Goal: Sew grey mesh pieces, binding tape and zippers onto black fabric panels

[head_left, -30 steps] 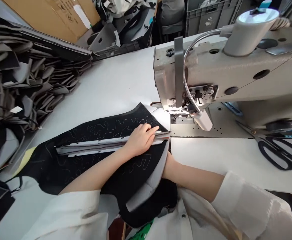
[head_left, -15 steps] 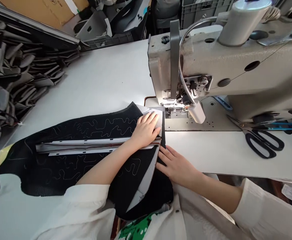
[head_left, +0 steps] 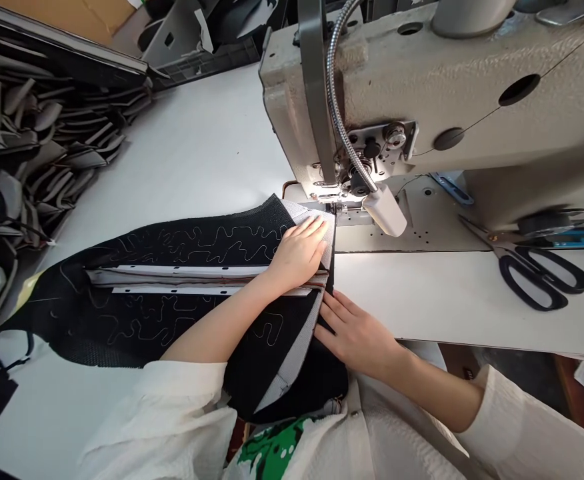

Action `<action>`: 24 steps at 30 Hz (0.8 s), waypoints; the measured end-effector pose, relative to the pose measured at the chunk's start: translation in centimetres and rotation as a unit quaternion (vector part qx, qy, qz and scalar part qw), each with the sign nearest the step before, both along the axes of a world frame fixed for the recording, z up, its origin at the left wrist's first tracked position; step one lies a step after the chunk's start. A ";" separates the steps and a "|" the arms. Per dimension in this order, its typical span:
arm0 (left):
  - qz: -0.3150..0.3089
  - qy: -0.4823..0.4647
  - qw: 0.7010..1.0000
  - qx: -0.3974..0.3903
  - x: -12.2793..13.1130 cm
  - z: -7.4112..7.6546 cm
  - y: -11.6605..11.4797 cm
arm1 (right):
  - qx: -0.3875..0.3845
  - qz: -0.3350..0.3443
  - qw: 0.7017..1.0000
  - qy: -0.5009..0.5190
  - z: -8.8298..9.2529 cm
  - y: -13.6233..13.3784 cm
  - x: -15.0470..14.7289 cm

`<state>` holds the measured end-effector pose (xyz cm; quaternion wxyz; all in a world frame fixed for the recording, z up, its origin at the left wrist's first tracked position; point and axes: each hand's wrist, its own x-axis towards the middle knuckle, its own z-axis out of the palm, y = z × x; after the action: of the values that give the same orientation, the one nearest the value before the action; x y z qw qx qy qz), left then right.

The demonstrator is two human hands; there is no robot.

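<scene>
A black fabric cover piece [head_left: 182,327] with wavy pale stitching and grey mesh backing lies on the white table. White strips [head_left: 212,291] run along a seam down its middle. My left hand [head_left: 299,250] rests flat on the grey mesh [head_left: 296,212] at the right end, fingers stretched toward the sewing machine. Just below it, my right hand [head_left: 355,330] lies on the cover's right edge with its fingers extended; the fingertips touch the dark fabric there. The sewing machine's [head_left: 302,113] needle area is just beyond the cover's upper right corner, partly hidden by a small lamp [head_left: 385,211].
Scissors [head_left: 532,263] with black handles lie on the table at right, near a blue cutter [head_left: 452,189] on the machine bed. Stacked grey and black pieces [head_left: 47,147] fill the left side. Grey crates [head_left: 177,40] stand behind the table [head_left: 212,140].
The view has shifted, so the machine appears nearer and higher. The cover and both hands have moved slightly toward the machine, and both hands keep their places on the fabric.
</scene>
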<state>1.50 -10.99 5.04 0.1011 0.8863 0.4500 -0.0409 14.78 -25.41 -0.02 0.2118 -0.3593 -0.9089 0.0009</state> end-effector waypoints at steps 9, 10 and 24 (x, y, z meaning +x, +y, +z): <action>-0.007 0.013 0.997 0.077 0.3 -0.8 -0.6 | 0.002 -0.003 1.000 0.008 0.2 -0.1 0.0; -0.003 0.012 0.997 0.078 0.3 -0.8 -0.6 | 0.001 -0.001 1.000 0.009 0.3 -0.1 0.0; 0.012 0.024 0.998 0.065 0.2 -0.3 -0.9 | -0.011 0.040 0.999 0.027 0.7 0.1 0.7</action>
<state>1.65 -11.92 4.72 0.0332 0.8842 0.4649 -0.0312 15.45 -25.33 0.72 0.2317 -0.3252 -0.9164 0.0288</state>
